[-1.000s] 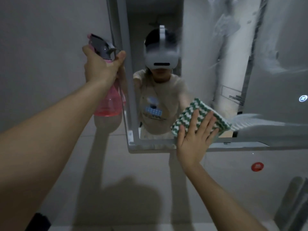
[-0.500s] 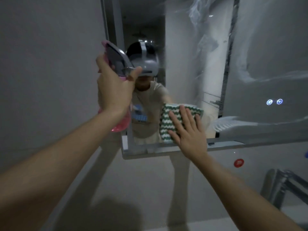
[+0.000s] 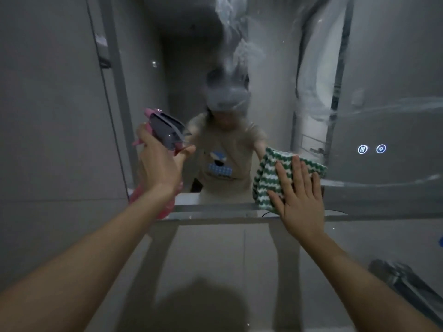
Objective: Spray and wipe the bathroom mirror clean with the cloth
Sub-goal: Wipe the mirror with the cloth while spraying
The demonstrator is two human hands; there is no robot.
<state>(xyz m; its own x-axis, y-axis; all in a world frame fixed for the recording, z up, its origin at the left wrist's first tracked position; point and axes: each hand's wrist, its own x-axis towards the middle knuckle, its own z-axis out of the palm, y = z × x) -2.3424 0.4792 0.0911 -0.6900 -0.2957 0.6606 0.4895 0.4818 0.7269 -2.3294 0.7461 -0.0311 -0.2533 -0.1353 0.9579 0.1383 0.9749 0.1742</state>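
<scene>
The wall mirror fills the upper right, streaked with white smears and spray mist. My left hand grips a pink spray bottle by its neck, forefinger on the trigger, nozzle pointing at the glass near the mirror's lower left. My right hand lies flat, fingers straight, pressing a green-and-white zigzag cloth against the glass at the mirror's bottom edge. The cloth's lower right part is hidden under my palm.
The mirror's grey frame runs along its lower edge. Two lit touch icons glow on the glass at right. A chrome tap shows at the lower right. Grey tiled wall lies to the left and below.
The view has shifted so more of the mirror shows. My left hand with the bottle has come down and moved in front of the glass. My right hand still presses the cloth near the bottom edge.
</scene>
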